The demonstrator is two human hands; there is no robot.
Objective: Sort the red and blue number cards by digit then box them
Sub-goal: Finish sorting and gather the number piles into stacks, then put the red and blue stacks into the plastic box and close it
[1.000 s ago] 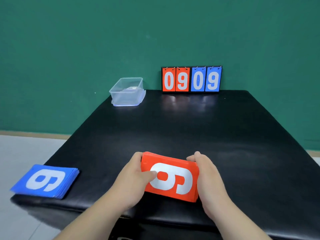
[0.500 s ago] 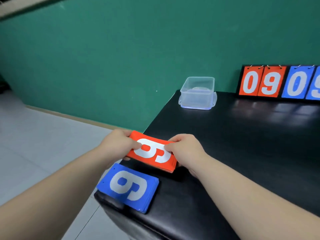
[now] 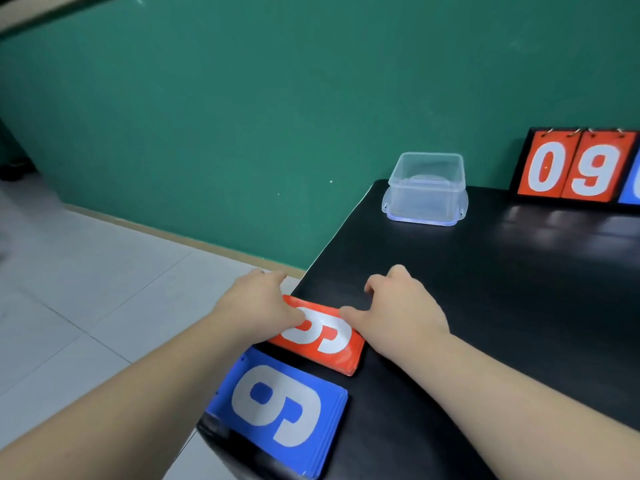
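A stack of red number cards [image 3: 323, 349] with a white 9 on top lies flat near the left edge of the black table [image 3: 502, 306]. My left hand [image 3: 258, 306] grips its left end, thumb on the top card. My right hand [image 3: 398, 310] rests at its right end. Only the thumb tip touches the stack, and the fingers are spread over the table beyond it. A stack of blue number cards [image 3: 280, 407], also showing a 9, lies just in front at the table's near left corner, overhanging the edge. A clear plastic box [image 3: 426, 188] stands open at the far left corner.
A flip scoreboard [image 3: 575, 166] showing red 0 and 9 stands against the green wall at the back right, partly cut off by the frame. Tiled floor lies to the left of the table's edge.
Both hands carried the red stack from the front middle of the table to the left and set it down beside the blue stack. My right hand's fingers have loosened. The view swung left.
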